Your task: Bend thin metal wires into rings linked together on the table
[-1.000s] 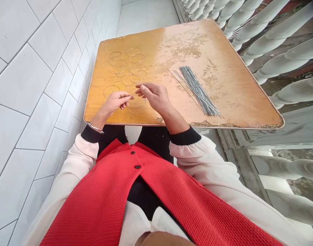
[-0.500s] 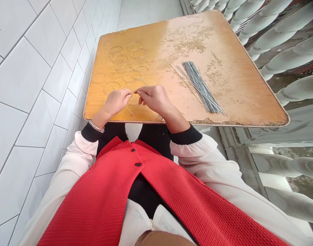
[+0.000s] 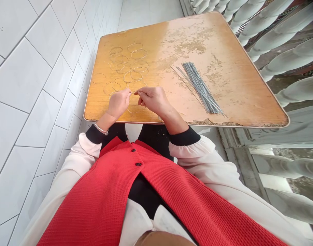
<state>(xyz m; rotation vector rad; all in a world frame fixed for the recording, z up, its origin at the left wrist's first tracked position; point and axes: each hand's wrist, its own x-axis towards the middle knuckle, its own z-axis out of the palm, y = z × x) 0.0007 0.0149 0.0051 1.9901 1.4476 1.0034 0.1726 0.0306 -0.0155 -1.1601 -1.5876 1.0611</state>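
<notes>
Close together above the table's near edge, my left hand (image 3: 119, 103) and my right hand (image 3: 153, 98) both pinch a thin wire (image 3: 132, 92). A short stretch of it shows between the fingertips; a faint curve of wire hangs below, partly behind the fingers. Just beyond my hands lie several thin wire rings (image 3: 139, 54), some overlapping. To the right of my right hand rests a bundle of straight grey wires (image 3: 201, 87), with a few loose ones along its left side.
The wooden table (image 3: 238, 71) has a worn, peeling surface and a chipped near edge. A white tiled wall (image 3: 38, 85) runs along the left. White balusters (image 3: 281, 51) stand on the right.
My left hand has turned and shifted slightly to the right, its wrist moving in. The right hand stays nearly in place, still pinching. Rings and bundle have not moved.
</notes>
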